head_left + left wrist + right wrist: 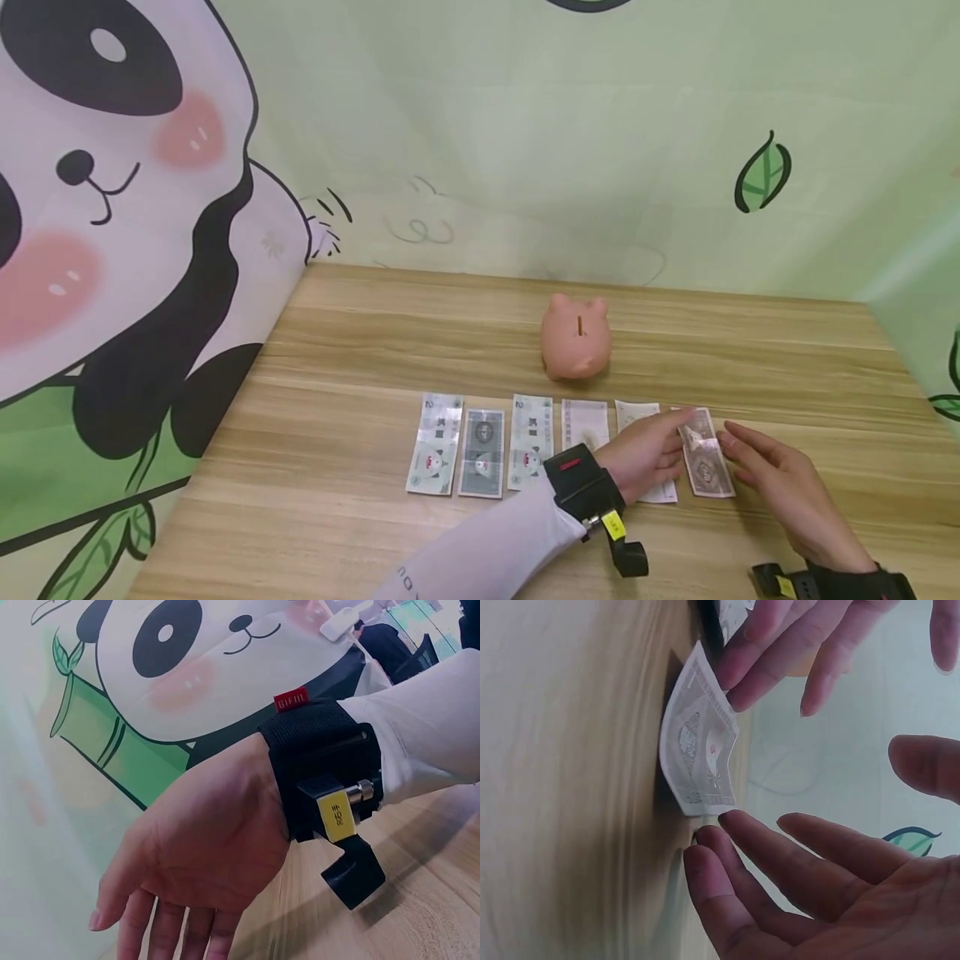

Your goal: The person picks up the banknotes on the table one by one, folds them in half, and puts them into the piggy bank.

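A brownish banknote (707,454) lies at the right end of a row, its sheet bowed and casting a shadow in the right wrist view. My left hand (647,454) reaches over the row, fingers extended to the left edge of this note. On the other side, the fingertips of my right hand (787,487) are close to the note's right edge. The right thumb stands well apart from the fingers in the right wrist view. The left wrist view shows the right palm (214,832) with fingers pointing down. A pale banknote (660,492) is partly hidden under the left hand.
Further left in the row lie a pink banknote (585,423), greenish banknotes (436,442) and a grey-blue banknote (482,454). Behind them stands a pink piggy bank (576,342) with a slot on top. A panda-printed backdrop (525,167) borders the wooden table (315,467).
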`<state>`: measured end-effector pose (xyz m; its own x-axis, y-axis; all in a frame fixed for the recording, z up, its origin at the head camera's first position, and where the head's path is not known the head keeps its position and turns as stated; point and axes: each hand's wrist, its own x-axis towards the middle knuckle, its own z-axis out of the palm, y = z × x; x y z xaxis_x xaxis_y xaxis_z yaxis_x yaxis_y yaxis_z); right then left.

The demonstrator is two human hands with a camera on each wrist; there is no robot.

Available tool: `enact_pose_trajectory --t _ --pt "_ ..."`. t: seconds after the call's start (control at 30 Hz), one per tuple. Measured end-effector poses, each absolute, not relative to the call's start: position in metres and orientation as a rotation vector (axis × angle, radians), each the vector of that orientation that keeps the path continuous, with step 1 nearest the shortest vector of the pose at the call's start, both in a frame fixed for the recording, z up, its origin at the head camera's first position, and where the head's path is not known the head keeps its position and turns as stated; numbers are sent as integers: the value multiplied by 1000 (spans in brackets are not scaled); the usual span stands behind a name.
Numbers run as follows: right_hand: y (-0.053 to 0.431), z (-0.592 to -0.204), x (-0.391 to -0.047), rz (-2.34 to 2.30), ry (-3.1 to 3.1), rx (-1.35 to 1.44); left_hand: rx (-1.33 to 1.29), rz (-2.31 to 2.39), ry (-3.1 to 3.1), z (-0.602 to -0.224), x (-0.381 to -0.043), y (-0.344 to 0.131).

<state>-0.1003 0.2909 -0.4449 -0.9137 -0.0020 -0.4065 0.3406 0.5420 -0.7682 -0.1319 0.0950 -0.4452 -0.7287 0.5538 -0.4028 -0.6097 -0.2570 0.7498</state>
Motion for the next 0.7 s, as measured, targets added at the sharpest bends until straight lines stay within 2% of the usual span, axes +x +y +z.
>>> enact_pose_trajectory --t 0.43,0.7 --pt "291 -441 -94 -1520 2472 213 5 2040 1248 -441 -132 82" --pt "273 -431 -97 -1530 2554 107 32 2049 1242 -439 -139 58"
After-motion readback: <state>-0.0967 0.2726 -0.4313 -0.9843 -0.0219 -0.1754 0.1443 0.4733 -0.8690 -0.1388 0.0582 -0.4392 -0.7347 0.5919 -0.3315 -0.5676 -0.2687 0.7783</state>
